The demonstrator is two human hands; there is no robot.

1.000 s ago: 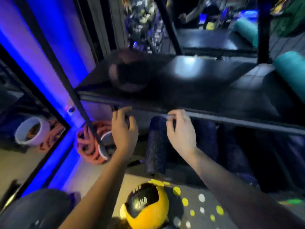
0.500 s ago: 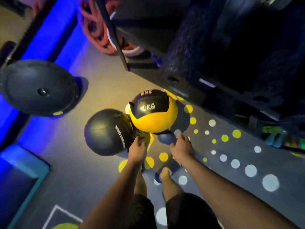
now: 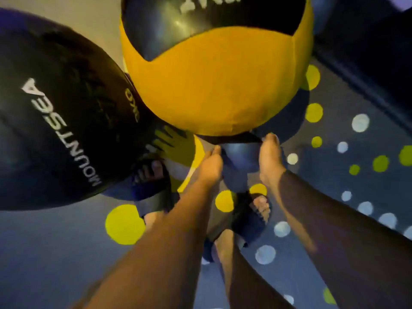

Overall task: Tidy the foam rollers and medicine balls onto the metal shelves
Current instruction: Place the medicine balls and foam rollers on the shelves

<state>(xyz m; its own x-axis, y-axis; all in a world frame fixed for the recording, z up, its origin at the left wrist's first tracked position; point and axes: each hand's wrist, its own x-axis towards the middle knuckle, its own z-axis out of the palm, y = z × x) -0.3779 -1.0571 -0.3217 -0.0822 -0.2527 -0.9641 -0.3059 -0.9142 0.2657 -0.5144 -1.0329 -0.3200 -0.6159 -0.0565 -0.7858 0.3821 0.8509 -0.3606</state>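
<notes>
Yellow-and-black medicine ball [image 3: 218, 90]: big and round, with a wide yellow band across the near face. A glossy black panel sits above that, with white weight lettering cut off by the top edge, and the ball fills the upper middle of the head view. It sits directly beyond both hands, its near lower edge right at the fingertips. Left hand [image 3: 210, 167] reaches in under the ball's near left side, fingers straight and pressed together, tips meeting the edge. Right hand [image 3: 270, 159] does the same at the near right, fingers straight and together, tip at the rim. Whether any fingers curl further under is hidden by the ball. Can't tell if the ball is off the ground. Between the two hands is a dark bluish rounded patch [image 3: 240, 157], object or shadow unclear. Left of the left hand, touching or just beside the yellow ball, is a larger black medicine ball [image 3: 62, 121] with white "MOUNTSEA" lettering and a small weight mark. Below the hands are two feet in dark sandals [image 3: 252, 219], one under each forearm. Floor [image 3: 55, 264] is grey-blue with yellow, green and white dots, a large yellow dot [image 3: 124, 224] near the left forearm. Beyond the right hand is a dark structure [image 3: 367, 41], details too dim.
</notes>
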